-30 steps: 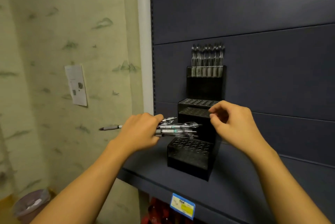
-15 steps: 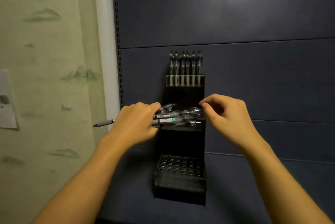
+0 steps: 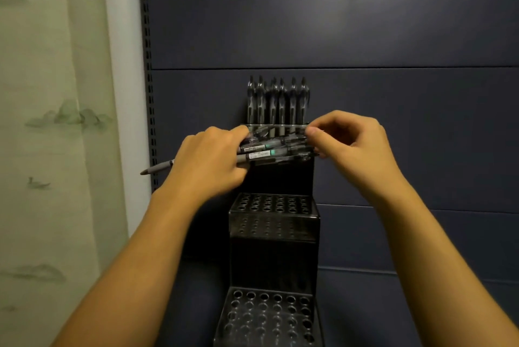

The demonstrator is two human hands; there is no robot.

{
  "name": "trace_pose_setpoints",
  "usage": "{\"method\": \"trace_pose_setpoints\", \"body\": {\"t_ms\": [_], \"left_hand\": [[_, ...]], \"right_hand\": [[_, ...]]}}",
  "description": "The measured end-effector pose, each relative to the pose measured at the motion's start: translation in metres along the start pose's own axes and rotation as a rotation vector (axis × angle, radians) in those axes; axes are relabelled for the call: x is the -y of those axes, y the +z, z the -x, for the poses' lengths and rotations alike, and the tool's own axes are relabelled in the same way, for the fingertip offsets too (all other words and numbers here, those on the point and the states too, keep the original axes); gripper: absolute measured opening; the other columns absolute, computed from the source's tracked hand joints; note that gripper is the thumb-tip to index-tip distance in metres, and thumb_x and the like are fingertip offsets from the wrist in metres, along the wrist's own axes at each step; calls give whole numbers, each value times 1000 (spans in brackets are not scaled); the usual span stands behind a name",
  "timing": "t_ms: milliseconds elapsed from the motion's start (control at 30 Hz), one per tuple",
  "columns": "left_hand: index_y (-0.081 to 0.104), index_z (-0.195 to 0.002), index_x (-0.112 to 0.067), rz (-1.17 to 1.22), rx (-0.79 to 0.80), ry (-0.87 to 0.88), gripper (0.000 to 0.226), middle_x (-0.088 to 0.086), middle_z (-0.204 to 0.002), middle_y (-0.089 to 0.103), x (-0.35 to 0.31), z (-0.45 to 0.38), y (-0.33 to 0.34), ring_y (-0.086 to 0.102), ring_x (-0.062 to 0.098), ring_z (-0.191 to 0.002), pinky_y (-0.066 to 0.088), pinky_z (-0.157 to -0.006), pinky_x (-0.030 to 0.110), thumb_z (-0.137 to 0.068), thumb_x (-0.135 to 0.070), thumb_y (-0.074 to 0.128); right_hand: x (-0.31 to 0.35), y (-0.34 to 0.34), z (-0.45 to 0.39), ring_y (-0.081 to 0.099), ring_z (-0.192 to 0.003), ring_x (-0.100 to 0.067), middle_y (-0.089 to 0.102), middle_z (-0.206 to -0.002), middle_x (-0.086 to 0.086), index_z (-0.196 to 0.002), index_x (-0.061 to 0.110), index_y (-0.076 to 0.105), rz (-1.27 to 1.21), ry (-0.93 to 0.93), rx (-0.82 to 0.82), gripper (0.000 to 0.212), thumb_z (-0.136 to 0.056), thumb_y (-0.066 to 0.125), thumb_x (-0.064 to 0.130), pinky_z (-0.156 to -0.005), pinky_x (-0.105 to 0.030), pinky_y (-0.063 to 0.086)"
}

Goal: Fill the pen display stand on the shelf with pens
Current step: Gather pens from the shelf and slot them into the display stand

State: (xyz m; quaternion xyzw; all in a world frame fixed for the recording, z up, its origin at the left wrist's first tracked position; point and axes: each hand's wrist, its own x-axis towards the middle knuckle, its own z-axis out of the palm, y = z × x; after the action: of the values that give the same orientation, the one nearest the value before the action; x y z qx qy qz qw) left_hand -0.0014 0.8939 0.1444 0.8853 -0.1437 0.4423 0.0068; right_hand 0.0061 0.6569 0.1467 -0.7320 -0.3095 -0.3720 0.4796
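Left hand (image 3: 209, 162) grips a bundle of pens (image 3: 269, 151) held sideways just in front of the pen display stand's (image 3: 273, 223) top tier. Right hand (image 3: 351, 144) pinches the end of one pen in the bundle. We judge this as pulling out a single pen. Next: upend it and seat it in a free hole; row of standing pens (image 3: 278, 102) already fills the stand's top, lower tiers are empty.

A dark blue shelving back panel (image 3: 337, 23) fills most of the view, crossed by horizontal seams. Along its left edge runs a slotted metal upright (image 3: 148, 94), bordered by a white vertical post (image 3: 123, 94). Left of the post hangs pale green wallpaper (image 3: 50, 94) printed with faint ink-wash mountain shapes.
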Motion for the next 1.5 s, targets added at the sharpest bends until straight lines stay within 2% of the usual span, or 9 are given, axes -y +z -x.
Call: {"method": "trace_pose_setpoints", "body": {"t_ms": [167,300,467,667,867,1033,1200,1333,1500], "left_hand": [[41,-91,-30,4,-34,41,29,-7,-73,55,14,-13,9,54,24,-70,37,-57,33,-79,-21,66],[44,-88,-28,52,-52,70,27,-9,-70,53,21,-13,15,51,22,-66,36,-57,33,-75,-20,66],[47,-87,-27,96,-58,86,24,-8,-67,54,29,-8,24,54,22,-64,46,-56,37,-73,-18,64],[45,-84,-30,156,-74,108,28,-12,-60,47,37,-1,40,46,13,-54,29,-47,27,-69,-17,66],[53,-92,-27,182,-26,89,17,-11,-66,52,40,0,42,52,13,-62,36,-54,30,-78,-24,62],[51,-92,-29,181,-50,97,20,-13,-65,49,42,-1,47,49,11,-59,34,-54,28,-79,-28,66],[43,-83,-32,162,-82,109,26,-16,-58,43,45,0,48,43,9,-51,29,-47,24,-73,-27,66],[51,-83,-29,164,-75,90,22,-13,-60,49,44,0,47,50,13,-55,42,-50,31,-72,-25,69],[53,-87,-30,182,-48,72,16,-13,-66,52,47,1,44,55,15,-62,48,-58,35,-77,-30,66]], "right_hand": [[-8,6,-10,69,-74,-11,74,-78,5,-90,22,76,-111,50,47,6,-92,73,17,-68,-29,55],[-6,10,-10,66,-69,-4,73,-76,8,-90,19,76,-137,55,65,4,-91,73,17,-64,-20,53],[-9,23,-6,64,-65,-6,71,-72,4,-90,15,76,-198,48,22,7,-90,70,11,-63,-24,55],[-15,42,-5,63,-65,-15,68,-70,-5,-91,10,75,-266,63,-68,15,-92,65,-1,-65,-23,55],[-15,44,-4,63,-68,-18,68,-76,-13,-96,6,72,-291,99,-108,18,-94,59,-6,-69,-26,56],[-10,41,-2,62,-72,-23,67,-81,-16,-98,5,75,-429,166,-68,17,-84,69,12,-68,-28,55],[-4,45,-3,65,-70,-17,69,-77,-7,-82,13,80,-576,332,-50,22,-63,81,24,-67,-25,56],[-3,46,-3,64,-70,-17,68,-76,-7,-82,10,79,-571,363,-37,21,-65,80,22,-70,-29,54],[-3,44,-2,62,-72,-17,63,-76,-4,-91,11,76,-664,266,-124,20,-72,75,17,-66,-27,53]]}}
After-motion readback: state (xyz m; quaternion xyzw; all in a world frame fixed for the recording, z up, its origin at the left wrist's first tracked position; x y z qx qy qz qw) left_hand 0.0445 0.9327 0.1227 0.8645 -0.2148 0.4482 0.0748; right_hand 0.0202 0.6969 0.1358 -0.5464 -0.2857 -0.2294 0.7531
